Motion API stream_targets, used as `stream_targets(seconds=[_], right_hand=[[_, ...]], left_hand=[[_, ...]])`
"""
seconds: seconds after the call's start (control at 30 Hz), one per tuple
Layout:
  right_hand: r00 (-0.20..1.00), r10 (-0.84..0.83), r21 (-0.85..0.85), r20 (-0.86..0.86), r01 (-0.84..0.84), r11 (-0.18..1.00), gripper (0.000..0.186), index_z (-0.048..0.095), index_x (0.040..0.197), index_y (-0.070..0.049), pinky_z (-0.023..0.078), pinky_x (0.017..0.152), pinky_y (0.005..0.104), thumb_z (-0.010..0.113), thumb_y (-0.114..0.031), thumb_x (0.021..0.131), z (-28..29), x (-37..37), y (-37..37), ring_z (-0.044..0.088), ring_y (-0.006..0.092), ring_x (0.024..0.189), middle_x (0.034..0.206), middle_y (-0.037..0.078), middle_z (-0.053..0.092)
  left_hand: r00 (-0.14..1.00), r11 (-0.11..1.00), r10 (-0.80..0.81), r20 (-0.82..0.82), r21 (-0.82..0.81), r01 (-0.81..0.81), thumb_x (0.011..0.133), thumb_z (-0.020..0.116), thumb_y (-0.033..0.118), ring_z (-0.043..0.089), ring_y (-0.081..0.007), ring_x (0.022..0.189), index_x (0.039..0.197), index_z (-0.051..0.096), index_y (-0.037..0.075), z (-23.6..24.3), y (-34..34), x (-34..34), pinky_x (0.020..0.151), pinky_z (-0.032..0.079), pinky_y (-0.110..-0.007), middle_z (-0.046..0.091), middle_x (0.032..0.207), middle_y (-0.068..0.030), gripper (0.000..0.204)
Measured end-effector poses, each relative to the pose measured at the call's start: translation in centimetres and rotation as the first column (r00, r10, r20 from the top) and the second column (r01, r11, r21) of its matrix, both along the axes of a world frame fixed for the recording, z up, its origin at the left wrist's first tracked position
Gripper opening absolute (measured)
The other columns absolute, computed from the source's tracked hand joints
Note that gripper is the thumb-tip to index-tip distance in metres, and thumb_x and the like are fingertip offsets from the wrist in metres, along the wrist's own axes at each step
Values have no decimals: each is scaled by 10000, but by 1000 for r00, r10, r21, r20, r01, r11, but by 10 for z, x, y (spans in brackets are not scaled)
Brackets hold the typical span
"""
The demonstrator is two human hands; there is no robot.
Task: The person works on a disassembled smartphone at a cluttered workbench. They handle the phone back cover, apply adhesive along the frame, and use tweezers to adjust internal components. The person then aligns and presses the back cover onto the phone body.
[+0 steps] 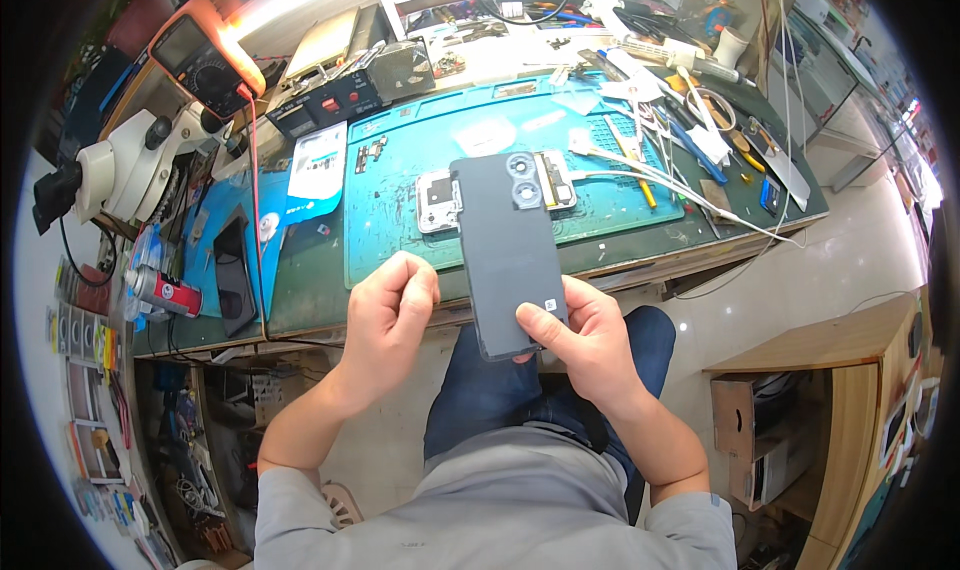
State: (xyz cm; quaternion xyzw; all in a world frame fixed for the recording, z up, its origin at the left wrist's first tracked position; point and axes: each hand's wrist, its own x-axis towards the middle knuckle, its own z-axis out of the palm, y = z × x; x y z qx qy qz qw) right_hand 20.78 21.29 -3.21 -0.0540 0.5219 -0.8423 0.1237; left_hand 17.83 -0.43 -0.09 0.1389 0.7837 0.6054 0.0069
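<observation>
My right hand [585, 335] grips the lower end of a dark grey phone back panel [505, 250], held upright with its round lens rings near the top. My left hand [398, 300] is closed just left of the panel, apart from it; what it holds, if anything, is hidden. Beyond the panel, an opened white phone [438, 204] lies on the teal work mat [385, 250], partly covered from view by the panel. Small dark parts [373, 153] lie toward the back left of the mat.
An orange multimeter [200, 60], a microscope [130, 160], a power unit [330, 100], a red spray can [165, 292] and a dark tray [233, 270] are at left. Tools and cables [720, 140] crowd the right. A wooden cabinet [800, 342] stands at lower right.
</observation>
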Motion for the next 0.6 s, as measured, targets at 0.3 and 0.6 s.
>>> stream_targets(seconds=[0.3,0.6], right_hand=[[995,-89,-48,-41,87,995,310,620,1200,30,580,737,275,635,-201,994,1,-2,-2,666,116,873,1036,69,699],[972,-231,-7,-45,231,973,217,661,1085,16,498,651,262,583,-177,1024,1,0,-2,616,112,720,871,54,684]], left_hand=[[924,947,-293,247,-56,315,1023,589,232,597,-62,641,864,670,-6,7,0,8,558,476,-224,655,728,-27,297],[831,931,-325,451,308,197,1010,606,162,633,-87,684,1025,656,-34,13,8,13,518,498,-205,678,844,-51,203]])
